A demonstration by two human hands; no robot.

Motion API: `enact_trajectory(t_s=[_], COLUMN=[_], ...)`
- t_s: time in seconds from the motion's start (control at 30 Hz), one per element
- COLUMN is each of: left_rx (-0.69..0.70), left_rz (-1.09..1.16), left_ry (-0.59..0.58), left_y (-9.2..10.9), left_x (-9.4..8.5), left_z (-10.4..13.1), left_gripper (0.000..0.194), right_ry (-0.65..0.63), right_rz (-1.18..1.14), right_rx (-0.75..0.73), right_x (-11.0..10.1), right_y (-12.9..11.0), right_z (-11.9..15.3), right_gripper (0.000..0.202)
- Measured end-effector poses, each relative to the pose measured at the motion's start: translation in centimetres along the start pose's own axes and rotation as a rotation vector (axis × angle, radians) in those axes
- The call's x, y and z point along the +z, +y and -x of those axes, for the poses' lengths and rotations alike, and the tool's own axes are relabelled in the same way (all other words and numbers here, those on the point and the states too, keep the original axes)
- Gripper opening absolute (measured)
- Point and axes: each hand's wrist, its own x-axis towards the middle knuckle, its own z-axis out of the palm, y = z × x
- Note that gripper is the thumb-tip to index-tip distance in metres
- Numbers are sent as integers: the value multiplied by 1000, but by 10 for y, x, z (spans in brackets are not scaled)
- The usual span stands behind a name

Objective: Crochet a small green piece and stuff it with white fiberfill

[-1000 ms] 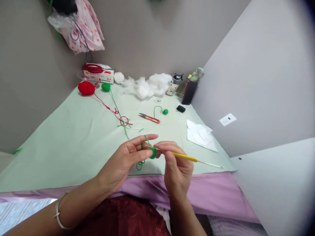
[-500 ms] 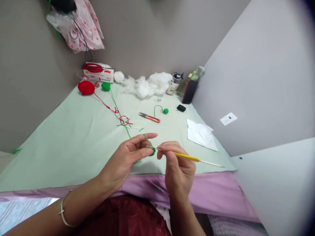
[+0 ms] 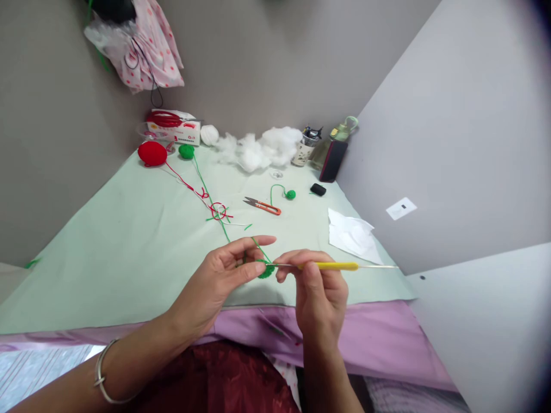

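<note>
Between the thumb and fingers of my left hand (image 3: pixel 224 272) is a small green crochet piece (image 3: pixel 267 271), its far side partly hidden by the fingers. Green yarn (image 3: pixel 224 229) runs from a green yarn ball (image 3: pixel 186 151) down to this hand, and a strand passes over the raised index finger to the piece. My right hand (image 3: pixel 321 287) grips a crochet hook (image 3: pixel 336 266) by its yellow handle. The hook lies nearly level, its metal tip at the green piece; whether a loop sits on it is too small to tell.
Orange thread snips (image 3: pixel 262 206) lie beyond my hands, near a small green crochet ball (image 3: pixel 291 195). A red yarn ball (image 3: pixel 152 154), white stuffing (image 3: pixel 262 150), a cup of tools (image 3: pixel 303 152) and a phone (image 3: pixel 333 162) line the back. White paper (image 3: pixel 352 234) lies right.
My right hand has shifted slightly right, and the crochet hook has swung from slanting to nearly level. More of the green piece shows beyond my left thumb.
</note>
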Motion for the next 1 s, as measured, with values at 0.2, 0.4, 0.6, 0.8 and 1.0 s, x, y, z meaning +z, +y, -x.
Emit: enact_trajectory(t_s=[0.2, 0.4, 0.6, 0.8, 1.0], left_rx=[95, -109, -102, -4, -217], left_rz=[-143, 177, 190, 103, 296], left_ry=[60, -19, -13, 17, -87], left_y=[-3, -5, -4, -7, -3], left_x=[2, 5, 1, 8, 3], left_z=[2, -2, -5, -2, -8], left_gripper=[36, 49, 43, 37, 37], right_ry=[-122, -36, 63, -37, 39], right_rz=[509, 746, 170, 468, 494], right_rx=[-371, -537, -121, -317, -357], right_x=[-1, 2, 6, 5, 1], right_y=[0, 11, 2, 8, 6], right_z=[12, 15, 2, 10, 9], right_gripper=[30, 37, 22, 33, 29])
